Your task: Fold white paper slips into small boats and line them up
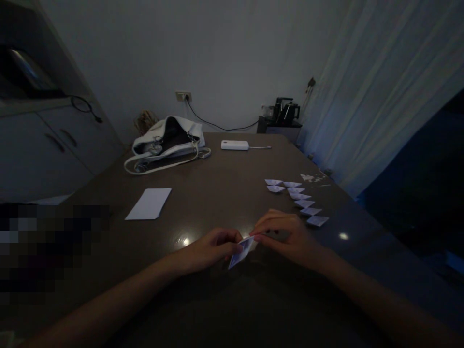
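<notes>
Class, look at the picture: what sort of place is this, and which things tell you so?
Probably a room in a home, perhaps a dining area. Cupboards on the left, a long pale curtain on the right and a handbag lying on the table suggest it.

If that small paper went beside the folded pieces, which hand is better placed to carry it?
Probably the right hand: it pinches the small paper near its upper end, and the folded pieces lie just beyond that hand. The left hand holds the paper too, but sits farther from them.
</notes>
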The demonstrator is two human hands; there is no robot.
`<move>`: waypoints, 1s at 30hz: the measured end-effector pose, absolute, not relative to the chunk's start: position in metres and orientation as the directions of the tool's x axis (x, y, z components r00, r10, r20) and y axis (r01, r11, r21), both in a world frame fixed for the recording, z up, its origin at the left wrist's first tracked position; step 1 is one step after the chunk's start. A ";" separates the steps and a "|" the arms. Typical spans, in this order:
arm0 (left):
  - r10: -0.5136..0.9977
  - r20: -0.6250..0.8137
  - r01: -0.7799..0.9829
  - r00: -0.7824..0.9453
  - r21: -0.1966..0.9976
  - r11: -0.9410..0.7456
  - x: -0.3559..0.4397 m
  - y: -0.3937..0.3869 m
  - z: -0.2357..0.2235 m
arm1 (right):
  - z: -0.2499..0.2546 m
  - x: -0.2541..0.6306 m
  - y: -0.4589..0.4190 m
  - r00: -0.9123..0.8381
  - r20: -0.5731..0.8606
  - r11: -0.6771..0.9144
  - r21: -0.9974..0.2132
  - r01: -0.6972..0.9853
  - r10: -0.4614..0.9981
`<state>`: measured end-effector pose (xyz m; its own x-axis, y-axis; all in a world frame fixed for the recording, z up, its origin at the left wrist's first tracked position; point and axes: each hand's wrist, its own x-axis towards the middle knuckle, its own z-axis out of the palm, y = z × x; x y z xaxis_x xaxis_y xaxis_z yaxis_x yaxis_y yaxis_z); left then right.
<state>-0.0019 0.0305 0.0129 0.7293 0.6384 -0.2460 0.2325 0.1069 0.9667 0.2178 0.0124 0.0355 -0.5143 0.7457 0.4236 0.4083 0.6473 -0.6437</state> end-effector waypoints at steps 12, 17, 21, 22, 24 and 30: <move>0.609 -0.239 0.189 0.757 0.971 0.146 -0.002 0.030 0.012 | 0.038 0.221 0.012 -0.526 0.441 0.671 -0.619 0.408 0.727; 0.652 -0.182 0.112 0.736 0.983 0.147 0.000 0.032 0.010 | 0.039 0.221 0.013 -0.505 0.401 0.627 -0.645 0.438 0.765; 0.779 -0.104 0.039 0.618 0.994 0.102 0.001 0.039 0.002 | 0.038 0.232 0.024 -0.401 0.365 0.536 -0.673 0.509 0.840; 0.813 -0.101 0.030 0.573 0.994 0.102 0.000 0.041 -0.001 | 0.036 0.238 0.030 -0.346 0.386 0.517 -0.675 0.527 0.856; 0.853 -0.107 0.009 0.510 0.993 0.120 -0.001 0.046 -0.006 | 0.031 0.256 0.044 -0.213 0.398 0.442 -0.679 0.586 0.893; 0.851 -0.133 0.102 0.509 0.990 0.094 -0.001 0.043 0.000 | 0.002 0.311 0.087 0.149 0.586 0.263 -0.558 0.787 0.796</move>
<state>-0.0009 0.0429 -0.0003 0.5086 0.8506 -0.1333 0.1017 0.0943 0.9903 0.3115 0.0866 0.0016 0.1490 0.7964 0.5861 0.7873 0.2631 -0.5576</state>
